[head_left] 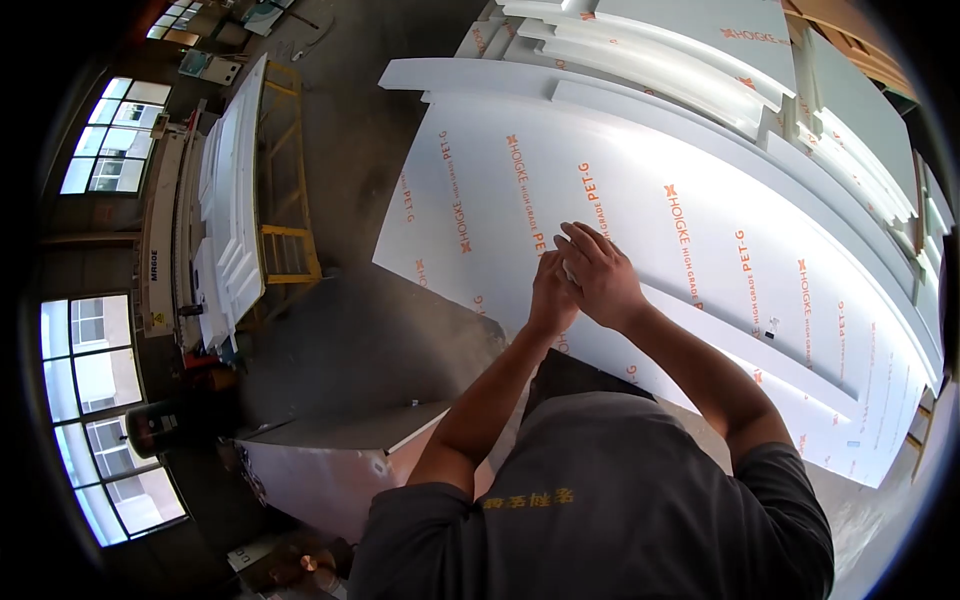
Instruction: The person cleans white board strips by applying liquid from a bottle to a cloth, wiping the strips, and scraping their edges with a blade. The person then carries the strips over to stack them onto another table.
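Observation:
My left hand (553, 292) and my right hand (602, 277) are close together over a large white panel (480, 200) printed with orange lettering. The fingers of both hands are bent and pressed together. A small pale bit shows between them, too hidden to name. Past my right wrist, a long narrow white strip (750, 350) lies on the panel and runs off to the right. Its near end is hidden by my right hand and forearm. A small dark and silvery piece (771, 328) rests on the panel beside the strip.
Stacked white panels with folded edges (660, 60) stand beyond the work panel. A yellow frame (290, 250) and more white sheets (230, 200) are at the left, near a long machine (155, 260). A large box (320, 465) sits at lower left.

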{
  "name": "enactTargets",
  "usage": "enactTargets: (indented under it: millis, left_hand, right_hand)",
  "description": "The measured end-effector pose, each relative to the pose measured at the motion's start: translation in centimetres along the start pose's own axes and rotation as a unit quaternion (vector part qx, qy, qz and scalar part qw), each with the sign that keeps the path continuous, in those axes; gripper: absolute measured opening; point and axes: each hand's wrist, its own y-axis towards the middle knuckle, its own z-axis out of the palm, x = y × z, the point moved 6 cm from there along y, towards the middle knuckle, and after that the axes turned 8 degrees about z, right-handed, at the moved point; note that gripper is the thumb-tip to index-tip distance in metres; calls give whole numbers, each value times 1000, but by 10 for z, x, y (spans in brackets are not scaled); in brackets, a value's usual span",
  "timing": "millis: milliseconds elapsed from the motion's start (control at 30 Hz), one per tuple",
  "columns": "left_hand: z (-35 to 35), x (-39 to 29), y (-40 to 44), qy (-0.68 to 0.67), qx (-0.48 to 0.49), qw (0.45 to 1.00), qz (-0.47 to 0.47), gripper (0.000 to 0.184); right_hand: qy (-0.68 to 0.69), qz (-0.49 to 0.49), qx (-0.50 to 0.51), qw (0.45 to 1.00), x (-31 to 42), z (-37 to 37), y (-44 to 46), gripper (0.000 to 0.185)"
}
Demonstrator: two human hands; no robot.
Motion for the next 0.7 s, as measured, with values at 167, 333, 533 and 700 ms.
enactTargets:
  millis: [167, 333, 533, 700]
  left_hand:
    - [-25, 59, -22, -39, -4, 991, -129, 42]
    - [-58, 132, -6, -80, -15, 986, -147, 63]
    - [-112, 260, 48, -109, -143, 977, -114, 56]
    - [-136, 336, 96, -164, -205, 960, -95, 49]
  right_hand:
    - [79, 24, 70, 994, 9, 56, 22, 41]
    - [553, 361, 43, 750, -40, 118, 52, 39]
    - [819, 413, -71, 391, -90, 155, 51, 54]
    - [822, 415, -112, 374, -106, 161, 32, 57]
